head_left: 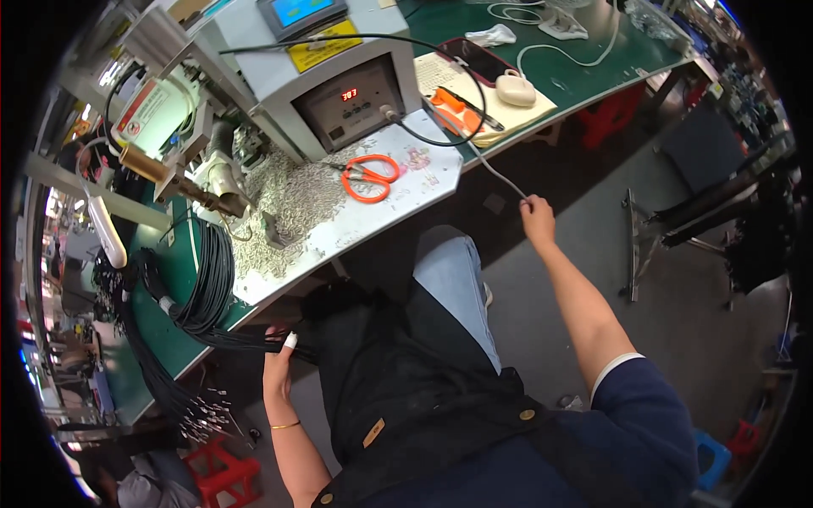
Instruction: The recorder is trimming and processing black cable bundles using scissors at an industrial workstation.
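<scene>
My left hand [278,366], with a white cover on its thumb, is closed around the end of a bundle of black cables [212,279] at the table's front edge. The bundle curves back over the table beside the machine. My right hand [539,222] reaches out past the table and pinches a thin grey cable [501,176], which slants up to the table edge. Ahead of my left hand stands a grey machine [254,76] with a lit display. Small metallic bits [292,199] lie heaped on its white board [406,182].
Orange-handled scissors [370,179] lie on the board. To their right are an orange-and-black tool [457,113], a phone [478,63] and a cream case [514,88] on papers. More black cables [161,372] hang over the left edge, above a red stool [222,474]. A wheeled stand [631,245] is at right.
</scene>
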Demonstrator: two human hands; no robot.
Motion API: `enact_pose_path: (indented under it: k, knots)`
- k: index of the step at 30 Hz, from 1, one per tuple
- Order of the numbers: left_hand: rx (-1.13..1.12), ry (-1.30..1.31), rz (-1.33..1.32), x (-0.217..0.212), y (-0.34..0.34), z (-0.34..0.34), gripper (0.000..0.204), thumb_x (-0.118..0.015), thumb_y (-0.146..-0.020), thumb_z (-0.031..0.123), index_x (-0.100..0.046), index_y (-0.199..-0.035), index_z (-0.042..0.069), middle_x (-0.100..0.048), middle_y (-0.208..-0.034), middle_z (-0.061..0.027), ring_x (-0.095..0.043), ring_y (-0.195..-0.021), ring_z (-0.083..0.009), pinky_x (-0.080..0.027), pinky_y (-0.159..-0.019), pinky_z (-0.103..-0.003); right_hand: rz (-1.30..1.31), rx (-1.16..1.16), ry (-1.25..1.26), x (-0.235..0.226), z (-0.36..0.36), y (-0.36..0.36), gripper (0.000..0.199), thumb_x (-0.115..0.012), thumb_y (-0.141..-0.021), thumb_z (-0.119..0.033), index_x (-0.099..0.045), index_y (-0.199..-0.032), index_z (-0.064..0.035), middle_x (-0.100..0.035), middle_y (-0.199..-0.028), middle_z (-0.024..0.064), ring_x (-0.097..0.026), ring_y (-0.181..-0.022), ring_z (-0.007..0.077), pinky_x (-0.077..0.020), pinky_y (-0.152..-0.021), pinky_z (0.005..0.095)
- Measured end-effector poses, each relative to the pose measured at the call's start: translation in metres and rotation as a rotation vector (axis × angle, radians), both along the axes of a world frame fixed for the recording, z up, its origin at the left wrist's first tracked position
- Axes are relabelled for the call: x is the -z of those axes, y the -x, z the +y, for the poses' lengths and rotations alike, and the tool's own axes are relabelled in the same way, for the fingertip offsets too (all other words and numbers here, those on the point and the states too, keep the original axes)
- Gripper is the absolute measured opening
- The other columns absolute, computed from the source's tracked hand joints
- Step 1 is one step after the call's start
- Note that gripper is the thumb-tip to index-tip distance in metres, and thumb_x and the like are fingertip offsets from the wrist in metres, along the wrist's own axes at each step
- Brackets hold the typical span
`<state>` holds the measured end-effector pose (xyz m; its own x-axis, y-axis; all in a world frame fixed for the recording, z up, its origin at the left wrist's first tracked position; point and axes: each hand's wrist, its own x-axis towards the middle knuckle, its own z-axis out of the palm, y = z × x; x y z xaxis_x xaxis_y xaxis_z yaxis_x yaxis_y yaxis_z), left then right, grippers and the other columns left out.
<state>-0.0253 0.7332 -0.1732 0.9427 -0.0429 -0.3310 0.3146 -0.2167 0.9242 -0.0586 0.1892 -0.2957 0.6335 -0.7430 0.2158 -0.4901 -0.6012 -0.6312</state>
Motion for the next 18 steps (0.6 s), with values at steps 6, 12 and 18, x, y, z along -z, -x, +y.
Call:
enact_pose_path:
  k: [6,12,18]
  knots:
    - [0.017,0.235,0.105,0.0,-0.006,0.003,0.025,-0.055,-0.087,0.017,-0.056,-0.11,0.006,-0.056,-0.106,-0.0046,-0.052,-0.095,-0.0153,-0.041,-0.082,-0.028,0.301,0.103,-0.007,0.052,0.008,0.109,0.022,-0.051,-0.082,-0.027,-0.058,-0.086,-0.0066,-0.06,-0.091,0.0144,-0.056,-0.087,0.0363,-0.0446,-0.073,0.0464]
    - [0.077,0.253,0.066,-0.025,-0.007,-0.012,0.018,-0.055,-0.088,0.02,-0.061,-0.101,0.009,-0.059,-0.096,-0.0032,-0.055,-0.081,-0.0121,-0.043,-0.069,-0.023,0.2,0.138,-0.105,0.07,0.046,0.179,0.024,-0.05,-0.086,-0.032,-0.055,-0.093,-0.009,-0.062,-0.085,0.0167,-0.058,-0.08,0.0387,-0.0451,-0.067,0.0442]
    - [0.14,0.715,0.147,-0.058,-0.003,-0.031,0.024,-0.05,-0.091,0.024,-0.054,-0.101,0.003,-0.057,-0.111,-0.0164,-0.057,-0.101,-0.026,-0.048,-0.085,-0.037,0.132,0.173,-0.202,0.086,0.046,0.197,0.024,-0.055,-0.086,-0.029,-0.053,-0.084,-0.0048,-0.058,-0.073,0.0153,-0.056,-0.068,0.0316,-0.0439,-0.064,0.0387]
